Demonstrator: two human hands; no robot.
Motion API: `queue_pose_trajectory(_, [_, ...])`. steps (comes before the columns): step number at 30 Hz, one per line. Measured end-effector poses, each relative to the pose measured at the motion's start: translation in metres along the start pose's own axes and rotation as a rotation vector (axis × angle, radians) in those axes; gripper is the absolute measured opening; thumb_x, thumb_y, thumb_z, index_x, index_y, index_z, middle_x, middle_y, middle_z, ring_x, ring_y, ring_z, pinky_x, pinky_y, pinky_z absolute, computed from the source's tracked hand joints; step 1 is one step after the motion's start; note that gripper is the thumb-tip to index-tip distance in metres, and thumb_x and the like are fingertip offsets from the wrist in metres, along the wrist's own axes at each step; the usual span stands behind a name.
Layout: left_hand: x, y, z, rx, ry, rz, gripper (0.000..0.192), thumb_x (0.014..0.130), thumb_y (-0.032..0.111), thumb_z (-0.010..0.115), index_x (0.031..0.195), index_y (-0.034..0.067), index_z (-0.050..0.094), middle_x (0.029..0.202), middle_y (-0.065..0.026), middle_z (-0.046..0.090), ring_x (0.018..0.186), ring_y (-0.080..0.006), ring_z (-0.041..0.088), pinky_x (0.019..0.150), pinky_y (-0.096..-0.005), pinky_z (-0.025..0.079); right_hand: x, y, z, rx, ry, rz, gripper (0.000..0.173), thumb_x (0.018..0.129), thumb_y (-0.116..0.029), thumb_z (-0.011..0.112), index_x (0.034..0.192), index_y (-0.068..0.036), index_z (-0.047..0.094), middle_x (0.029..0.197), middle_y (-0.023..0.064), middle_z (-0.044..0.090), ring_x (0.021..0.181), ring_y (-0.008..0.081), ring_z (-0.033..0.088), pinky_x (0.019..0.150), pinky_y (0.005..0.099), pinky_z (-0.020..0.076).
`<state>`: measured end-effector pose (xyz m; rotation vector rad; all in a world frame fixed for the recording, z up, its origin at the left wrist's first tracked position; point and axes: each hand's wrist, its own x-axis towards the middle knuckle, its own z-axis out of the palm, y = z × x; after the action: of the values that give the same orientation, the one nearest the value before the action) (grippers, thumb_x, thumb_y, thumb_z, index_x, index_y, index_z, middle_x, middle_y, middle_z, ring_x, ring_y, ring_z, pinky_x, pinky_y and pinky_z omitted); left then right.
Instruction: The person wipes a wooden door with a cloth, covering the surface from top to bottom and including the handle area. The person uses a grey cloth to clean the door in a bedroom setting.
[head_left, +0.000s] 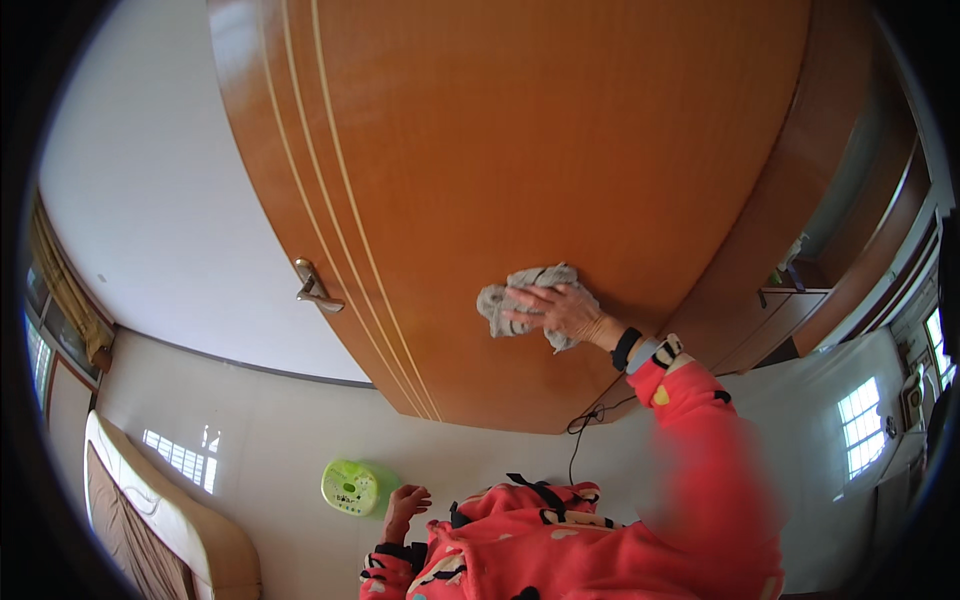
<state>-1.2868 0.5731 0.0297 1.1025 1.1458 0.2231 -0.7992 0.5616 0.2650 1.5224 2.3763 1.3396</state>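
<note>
My right hand (566, 311) presses a crumpled grey cloth (495, 307) flat against the orange-brown wooden door (555, 150), fingers spread over the fabric. The cloth is bunched at its left and lower edges and lies right of three pale vertical stripes on the door. A metal lever handle (319, 294) on a backplate sits near the door's left edge, apart from the cloth. Low at my side hangs my left hand (406, 510), loosely bent, with nothing visible in it. It is beside a green plastic step stool (350, 487) on the floor.
A dark cable (576, 442) trails across the pale shiny floor (292, 435) near the door's bottom edge. At lower left stands a cream bed frame (187, 525) with brown fabric. A white wall (165, 187) lies beyond the door, and wooden shelving (832, 270) is at right.
</note>
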Motion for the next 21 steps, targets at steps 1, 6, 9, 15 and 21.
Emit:
queue_pose_trajectory(1, [0.003,0.004,0.007,0.009,-0.007,0.002,0.034,0.093,0.029,0.060,0.107,-0.002,0.061,0.098,-0.0111,0.069,0.085,-0.0221,0.069,0.075,-0.0319,0.054,-0.004,0.020,-0.021,-0.035,0.018,0.053,0.056,0.090,-0.016,0.050,0.143,-0.036,0.042,0.148,-0.0034,0.041,0.129,0.0138,0.042,0.097,0.0334,0.0372])
queue_pose_trajectory(6, [0.024,0.023,0.047,0.036,-0.118,0.011,0.031,0.092,0.026,0.062,0.107,-0.002,0.062,0.097,-0.0115,0.070,0.083,-0.0215,0.069,0.072,-0.0315,0.054,-0.012,0.135,-0.127,-0.220,0.304,0.454,0.068,0.080,-0.011,0.066,0.141,-0.034,0.047,0.147,-0.0002,0.042,0.133,0.0212,0.041,0.100,0.0388,0.0344])
queue_pose_trajectory(9, [0.034,0.030,0.068,0.067,-0.143,-0.005,0.029,0.092,0.024,0.063,0.106,-0.002,0.062,0.095,-0.0112,0.070,0.081,-0.0208,0.069,0.070,-0.0310,0.054,-0.024,0.178,-0.162,-0.108,0.493,0.731,0.081,0.070,-0.006,0.076,0.141,-0.033,0.048,0.149,0.0031,0.039,0.134,0.0281,0.040,0.102,0.0407,0.0338])
queue_pose_trajectory(15, [0.047,0.032,0.094,0.150,-0.187,-0.052,0.031,0.093,0.025,0.060,0.107,-0.002,0.061,0.098,-0.0115,0.069,0.085,-0.0215,0.069,0.073,-0.0309,0.053,-0.085,0.148,-0.108,-0.191,0.396,0.495,0.076,0.068,-0.021,0.076,0.137,-0.042,0.050,0.146,-0.0012,0.045,0.131,0.0200,0.045,0.080,0.0351,0.0326])
queue_pose_trajectory(21, [0.057,0.031,0.109,0.167,-0.204,-0.065,0.029,0.093,0.024,0.060,0.105,-0.002,0.061,0.097,-0.0116,0.069,0.083,-0.0210,0.069,0.070,-0.0306,0.053,-0.163,0.063,-0.044,-0.133,-0.007,0.233,0.068,0.084,-0.019,0.056,0.143,-0.047,0.038,0.147,-0.0101,0.041,0.108,0.0076,0.049,0.070,0.0253,0.0348])
